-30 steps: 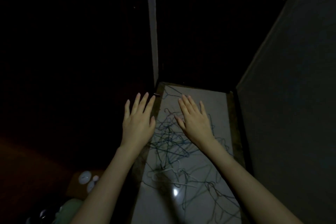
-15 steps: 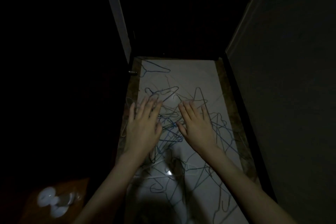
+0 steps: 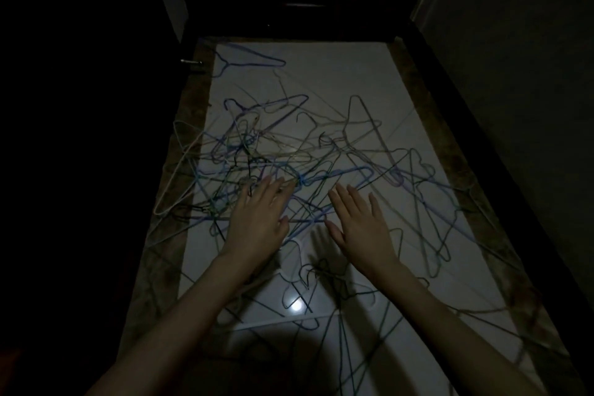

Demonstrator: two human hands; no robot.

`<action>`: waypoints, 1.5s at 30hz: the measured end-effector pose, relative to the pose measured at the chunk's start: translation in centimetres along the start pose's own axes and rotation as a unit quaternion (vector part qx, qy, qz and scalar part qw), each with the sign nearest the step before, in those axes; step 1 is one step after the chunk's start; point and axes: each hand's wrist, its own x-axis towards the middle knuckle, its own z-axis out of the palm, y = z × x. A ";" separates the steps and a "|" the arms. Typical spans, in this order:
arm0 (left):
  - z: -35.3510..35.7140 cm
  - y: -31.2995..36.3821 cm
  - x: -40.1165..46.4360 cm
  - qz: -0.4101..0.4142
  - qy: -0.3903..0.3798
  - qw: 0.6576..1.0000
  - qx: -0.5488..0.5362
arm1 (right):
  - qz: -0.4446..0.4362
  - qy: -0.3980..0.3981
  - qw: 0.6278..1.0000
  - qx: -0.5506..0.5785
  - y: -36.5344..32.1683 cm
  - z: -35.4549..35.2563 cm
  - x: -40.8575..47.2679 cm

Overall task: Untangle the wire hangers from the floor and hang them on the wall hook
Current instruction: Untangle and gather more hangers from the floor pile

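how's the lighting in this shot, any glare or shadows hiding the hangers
Head view: very dim, walls nearly black; one small glare spot on the glossy floor; the right hand casts a shadow beneath it; a dark shadow covers the bottom; the left hand fingertips look slightly blurred; the wire hangers stay readable.

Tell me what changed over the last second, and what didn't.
Both hands came down toward the hangers on the floor: the left hand moved from beside the pile to over its tangled middle, the right hand sank lower over it. The view tipped down too. Nothing was gripped; both hands stay flat and open, and the pile lies unmoved.
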 end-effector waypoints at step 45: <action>18.7 -0.9 -9.0 -0.344 0.030 0.887 -0.306 | -0.147 -0.107 0.959 0.217 -3.1 18.4 -1.1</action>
